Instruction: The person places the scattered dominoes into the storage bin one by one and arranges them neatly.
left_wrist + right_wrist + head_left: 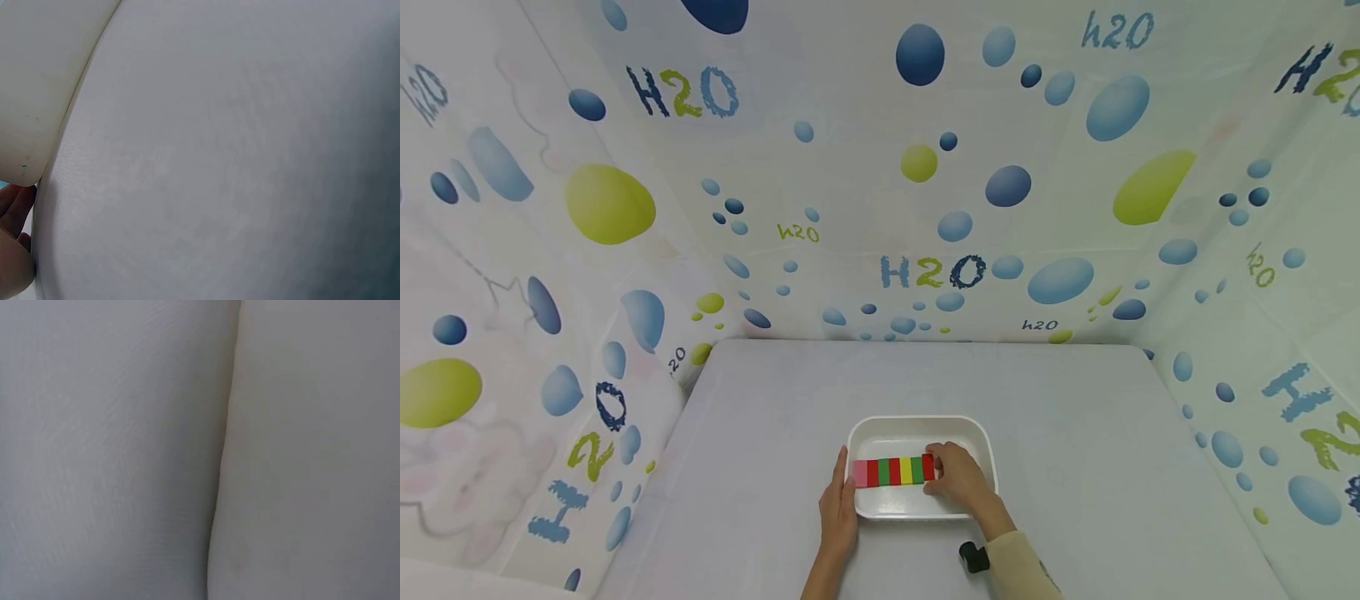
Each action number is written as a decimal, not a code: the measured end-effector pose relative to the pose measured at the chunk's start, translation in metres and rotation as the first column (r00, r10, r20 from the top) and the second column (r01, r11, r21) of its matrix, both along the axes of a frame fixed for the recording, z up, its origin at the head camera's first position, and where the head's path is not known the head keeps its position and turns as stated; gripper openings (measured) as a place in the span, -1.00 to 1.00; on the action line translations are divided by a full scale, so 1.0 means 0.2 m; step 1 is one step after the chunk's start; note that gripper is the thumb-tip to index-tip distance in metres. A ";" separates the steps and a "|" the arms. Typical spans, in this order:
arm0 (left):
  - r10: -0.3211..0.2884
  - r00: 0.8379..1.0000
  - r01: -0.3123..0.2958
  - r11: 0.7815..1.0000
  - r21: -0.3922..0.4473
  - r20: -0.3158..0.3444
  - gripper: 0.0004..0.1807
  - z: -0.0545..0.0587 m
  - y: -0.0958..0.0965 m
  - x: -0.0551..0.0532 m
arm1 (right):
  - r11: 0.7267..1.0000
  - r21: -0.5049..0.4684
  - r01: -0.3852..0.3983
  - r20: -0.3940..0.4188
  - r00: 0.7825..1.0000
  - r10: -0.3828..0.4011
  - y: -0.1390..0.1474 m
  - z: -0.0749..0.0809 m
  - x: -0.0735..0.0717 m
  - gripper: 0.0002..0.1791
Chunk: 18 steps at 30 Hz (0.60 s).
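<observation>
A row of coloured blocks (894, 472) lies in a white tray (917, 510), running pink, red, green, red, yellow, green, red. At the right end of the row, my right hand (961, 479) pinches the red block (928, 467) between thumb and fingers. My left hand (838, 510) holds the tray by its left side, fingers stretched along the outside and thumb at the rim beside the pink block (861, 473). Part of that hand (15, 219) shows under the tray's corner (37, 94) in the left wrist view. The right wrist view shows no fingers.
The tray stands on a table with a pale cover (760, 433). A small black object (974, 557) lies by the right sleeve (1018, 562). Behind and beside the table hangs a white curtain (850, 175) printed with blue and green drops.
</observation>
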<state>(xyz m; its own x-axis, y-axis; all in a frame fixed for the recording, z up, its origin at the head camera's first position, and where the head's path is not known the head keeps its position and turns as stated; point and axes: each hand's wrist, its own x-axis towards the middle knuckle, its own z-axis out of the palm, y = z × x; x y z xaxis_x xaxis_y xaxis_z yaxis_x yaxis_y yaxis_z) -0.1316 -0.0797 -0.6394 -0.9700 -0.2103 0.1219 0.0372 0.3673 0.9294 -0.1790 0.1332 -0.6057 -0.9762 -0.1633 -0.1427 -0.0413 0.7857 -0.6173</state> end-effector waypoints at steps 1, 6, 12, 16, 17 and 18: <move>-0.001 1.000 0.001 1.000 0.000 0.002 -0.46 0.00 0.00 0.00 | 1.000 0.004 0.005 0.000 1.000 -0.005 0.00 0.00 0.00 -0.35; -0.009 1.000 0.009 1.000 0.000 0.008 -0.45 0.00 0.00 0.00 | 1.000 0.023 0.008 -0.050 0.999 -0.007 0.03 0.04 0.03 -0.31; -0.023 1.000 0.024 0.998 -0.054 0.017 -0.42 0.01 -0.02 0.00 | 1.000 -0.016 0.011 -0.252 0.968 -0.014 0.09 0.08 0.08 -0.41; -0.040 0.999 0.044 0.986 -0.163 0.024 -0.39 0.04 -0.07 0.02 | 0.999 -0.029 0.029 -0.483 0.875 -0.039 0.18 0.10 0.11 -0.46; -0.040 0.999 0.042 0.977 -0.207 0.011 -0.38 0.05 -0.09 0.02 | 0.999 -0.028 0.037 -0.534 0.844 -0.046 0.20 0.10 0.12 -0.47; -0.037 0.999 0.031 0.969 -0.247 -0.018 -0.38 0.05 -0.11 0.01 | 0.999 -0.030 0.044 -0.582 0.811 -0.053 0.23 0.11 0.13 -0.47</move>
